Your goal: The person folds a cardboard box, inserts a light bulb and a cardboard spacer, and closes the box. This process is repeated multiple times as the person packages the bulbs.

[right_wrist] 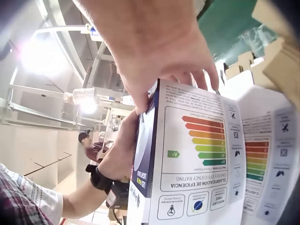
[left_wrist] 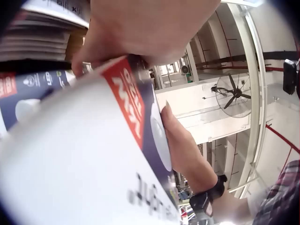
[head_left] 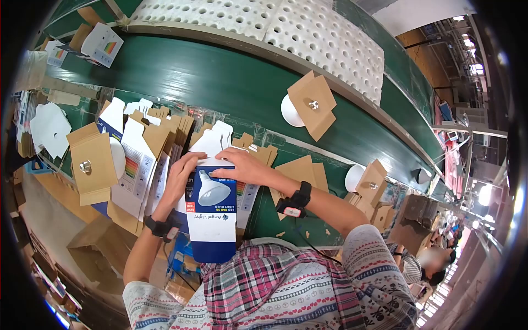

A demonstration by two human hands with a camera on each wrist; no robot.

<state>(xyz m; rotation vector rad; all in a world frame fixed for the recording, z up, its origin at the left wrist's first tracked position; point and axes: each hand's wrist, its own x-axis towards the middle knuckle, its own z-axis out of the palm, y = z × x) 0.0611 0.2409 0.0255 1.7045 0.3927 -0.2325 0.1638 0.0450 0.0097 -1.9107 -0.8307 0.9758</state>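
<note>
A blue and white light bulb box stands in front of the body, its printed bulb picture and lettering upside down in the head view. My left hand grips its far left edge, fingers bent over the top end. On the other side my right hand holds the far right corner, thumb on the printed front and fingers over the top end. The right wrist view shows the box's side panel with a coloured energy chart. White flaps stand up just beyond the hands.
Flattened cartons stand packed at the left. Bulbs in cardboard inserts lie around: one insert on the green belt, another insert at left, a third bulb at right. Holed white foam lies beyond.
</note>
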